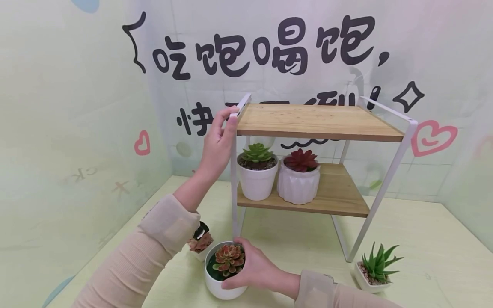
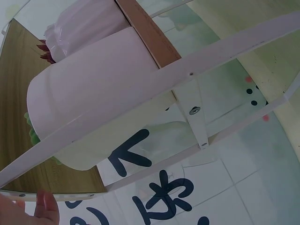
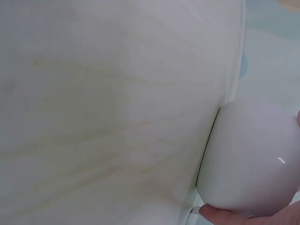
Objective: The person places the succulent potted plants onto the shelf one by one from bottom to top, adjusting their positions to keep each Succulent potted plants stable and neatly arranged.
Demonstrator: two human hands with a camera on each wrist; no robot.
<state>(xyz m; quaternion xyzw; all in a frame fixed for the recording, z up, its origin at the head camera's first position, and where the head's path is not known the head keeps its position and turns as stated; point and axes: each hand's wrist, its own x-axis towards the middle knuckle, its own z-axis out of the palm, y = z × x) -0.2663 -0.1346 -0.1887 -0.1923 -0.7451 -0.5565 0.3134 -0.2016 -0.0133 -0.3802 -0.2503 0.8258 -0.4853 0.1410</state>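
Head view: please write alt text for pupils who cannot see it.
A person's right hand holds a white pot with a reddish succulent, while the left hand grips the top left corner of a two-tier shelf. A green succulent and a red one stand on its lower tier; two more plants sit on the table.

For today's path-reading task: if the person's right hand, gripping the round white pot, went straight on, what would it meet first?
Beyond the round pot, the right hand would probably meet the small white pot with pinkish leaves; depth is unclear.
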